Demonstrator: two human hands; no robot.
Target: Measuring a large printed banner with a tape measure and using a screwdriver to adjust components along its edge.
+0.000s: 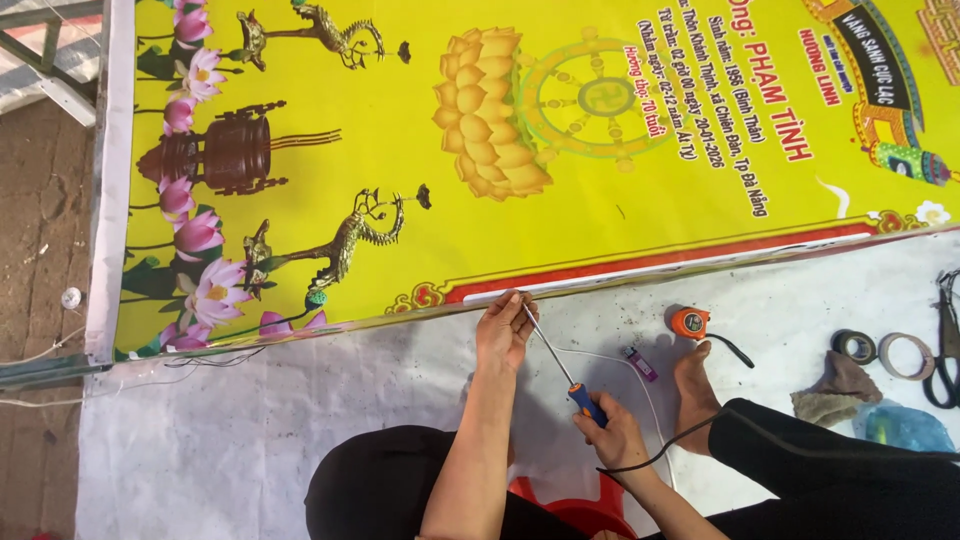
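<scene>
A large yellow banner (520, 150) fills most of the view, printed with pink lotus flowers, a golden lotus, a wheel, cranes and a dark urn; its top and right sides are cut off by the frame. It lies on a white sheet (250, 430) spread over the ground, and its lower edge, trimmed in red, runs just above the hands.

The person sits at the bottom of the frame in black clothing, only partly seen — knees, forearms and one bare foot (694, 385) resting on the sheet. A red plastic stool (585, 510) is mostly hidden beneath them.

The left hand (505, 328) presses down on the banner's lower edge, fingers curled onto it. The right hand (612, 430) is clenched around the blue-and-orange handle of a screwdriver (560, 365), whose thin metal shaft slants up to meet the banner edge beside the left fingers (the tip itself is hidden by them).

A black cable (690, 435) crosses the right wrist. Near the foot lie an orange tape measure (690, 322) and a small purple lighter (640, 362). Further right — tape rolls (885, 352), a brown rag (835, 390), black scissors (945, 345) cut off at the edge, and a blue plastic bag (905, 425) whose contents cannot be made out.
</scene>
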